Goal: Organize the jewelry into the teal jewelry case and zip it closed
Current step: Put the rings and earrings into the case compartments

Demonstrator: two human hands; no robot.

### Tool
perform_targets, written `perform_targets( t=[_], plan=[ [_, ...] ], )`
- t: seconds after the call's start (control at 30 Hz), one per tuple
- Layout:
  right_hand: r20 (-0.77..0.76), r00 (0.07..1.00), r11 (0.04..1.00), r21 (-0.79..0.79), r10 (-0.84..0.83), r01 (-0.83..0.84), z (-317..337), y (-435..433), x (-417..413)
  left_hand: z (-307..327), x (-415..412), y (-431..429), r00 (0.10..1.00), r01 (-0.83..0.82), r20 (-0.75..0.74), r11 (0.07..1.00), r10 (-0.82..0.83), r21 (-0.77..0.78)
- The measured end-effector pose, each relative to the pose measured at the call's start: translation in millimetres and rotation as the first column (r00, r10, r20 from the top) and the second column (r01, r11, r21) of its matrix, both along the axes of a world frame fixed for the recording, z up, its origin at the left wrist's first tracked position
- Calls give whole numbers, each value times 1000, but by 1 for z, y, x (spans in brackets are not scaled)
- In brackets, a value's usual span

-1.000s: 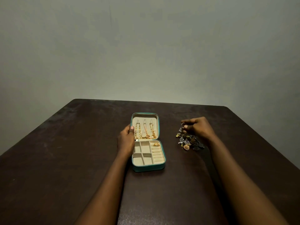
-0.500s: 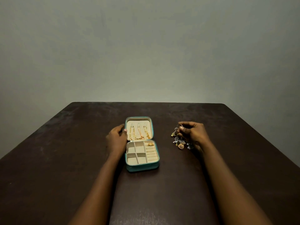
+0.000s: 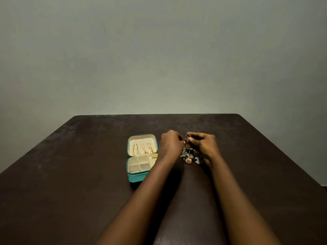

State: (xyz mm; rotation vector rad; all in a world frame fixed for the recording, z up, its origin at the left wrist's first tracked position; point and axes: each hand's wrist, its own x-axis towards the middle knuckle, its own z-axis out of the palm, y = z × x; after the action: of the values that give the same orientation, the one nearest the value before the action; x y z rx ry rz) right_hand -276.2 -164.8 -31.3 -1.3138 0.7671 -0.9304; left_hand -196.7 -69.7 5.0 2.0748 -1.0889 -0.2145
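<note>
1. Dark table (image 3: 70, 174), grey wall. Open teal jewelry case (image 3: 137, 176) sits left of both hands, chains (image 3: 142, 149) in its lid.
2. Step: pulling one piece from the loose jewelry pile (image 3: 188, 157), just right of the case.
3. Grip: right hand (image 3: 203, 145) pinches a ring (image 3: 187, 137) above the pile; left hand (image 3: 170, 145) curled against it, hold hidden, can't tell.
4. Next, probably: free ring from tangle, carry left into a tray cell.

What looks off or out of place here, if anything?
Nothing is spilled or damaged. The only untidy spot is the jumbled jewelry heap, which sits on the table right of the open case, not in its compartments. The right hand pinches a ring above it. The left hand is there too, its grip hidden.
</note>
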Motion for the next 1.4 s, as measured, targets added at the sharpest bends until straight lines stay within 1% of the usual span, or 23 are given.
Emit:
perform_targets(
  t=[0.1, 0.27, 0.47, 0.6, 0.7, 0.8, 0.93, 1.07, 1.17, 1.3, 1.4],
  plan=[
    [4, 1000, 1000, 4, -6, 6, 0, -2, -1, -11, -4, -11, 999, -31, 33, 997, 29, 77],
    [-3, 1000, 1000, -1, 7, -7, -1, -3, 1, -14, -4, -19, 995, -69, 79, 991, 60, 117],
    [-40, 999, 999, -40, -26, 25, -5, -7, 2, -16, -5, -23, 990, -101, 110, 990, 90, 101],
    [-126, 989, 991, -114, -83, 69, -8, -11, 1, -18, -6, -22, 990, -98, 109, 991, 87, 95],
    [-234, 964, 977, -197, -124, 78, -8, -12, 1, -16, -6, -21, 992, -98, 89, 992, 91, 75],
    [-262, 951, 965, -242, -162, 98, -8, -10, 1, -14, -4, -22, 996, -81, 37, 996, 80, 39],
    [-326, 904, 928, -334, -278, 165, -6, -9, -2, -15, 0, -24, 995, -79, -59, 997, 77, -19],
    [-303, 909, 935, -297, -286, 195, -7, -9, -2, -18, 3, -29, 994, -87, -65, 996, 88, 20],
    [-202, 950, 964, -163, -239, 208, -8, -10, -1, -19, 4, -32, 995, -89, -44, 994, 92, 67],
    [-10, 995, 995, -5, -99, 99, -2, -8, -3, -20, 7, -33, 995, -99, 0, 986, 100, 131],
    [83, 996, 999, 46, -17, 13, 0, -4, -4, -14, 15, -30, 993, -118, 14, 988, 117, 95]
  ],
)
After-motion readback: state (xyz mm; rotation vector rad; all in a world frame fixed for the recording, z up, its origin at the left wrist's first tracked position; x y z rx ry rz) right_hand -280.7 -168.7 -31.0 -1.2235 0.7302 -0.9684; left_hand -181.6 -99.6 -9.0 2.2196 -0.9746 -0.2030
